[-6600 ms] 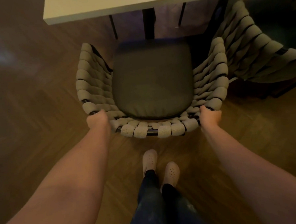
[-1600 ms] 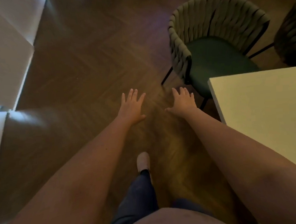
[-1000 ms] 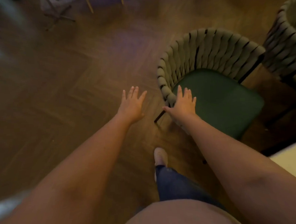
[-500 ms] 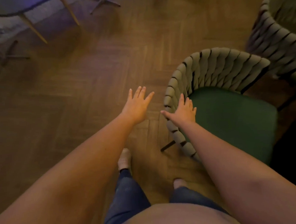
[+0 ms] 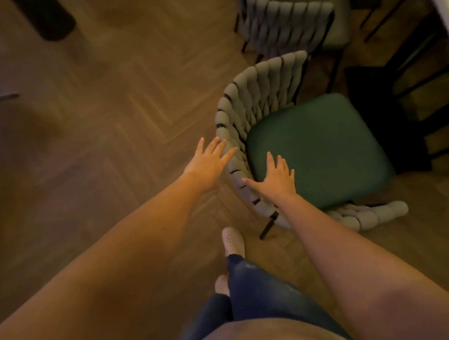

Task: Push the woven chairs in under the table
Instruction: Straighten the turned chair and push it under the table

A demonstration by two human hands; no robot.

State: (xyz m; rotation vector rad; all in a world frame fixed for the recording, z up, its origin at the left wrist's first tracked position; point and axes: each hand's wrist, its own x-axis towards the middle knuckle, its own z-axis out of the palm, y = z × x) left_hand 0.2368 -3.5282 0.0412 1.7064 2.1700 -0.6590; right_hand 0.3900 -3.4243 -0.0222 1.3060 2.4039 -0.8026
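Note:
A woven chair (image 5: 256, 100) with a grey braided back and a green seat cushion (image 5: 318, 149) stands on the floor in front of me, its open side facing right. My left hand (image 5: 209, 165) hovers open, fingers spread, just outside the chair's woven back. My right hand (image 5: 278, 177) is open too, over the back rim and the near edge of the cushion; whether it touches is unclear. A second woven chair (image 5: 285, 18) stands beyond the first. The white table (image 5: 446, 7) shows only as an edge at the top right.
Herringbone wood floor (image 5: 111, 123) stretches to the left. A dark object (image 5: 46, 18) lies at the top left. Dark table legs and frame (image 5: 408, 82) stand right of the chair. My feet in light shoes (image 5: 232, 241) are just below the chair's near leg.
I have stepped closer to the green-seated chair. Both open hands have come up to its woven back, the right one now over the rim and cushion edge.

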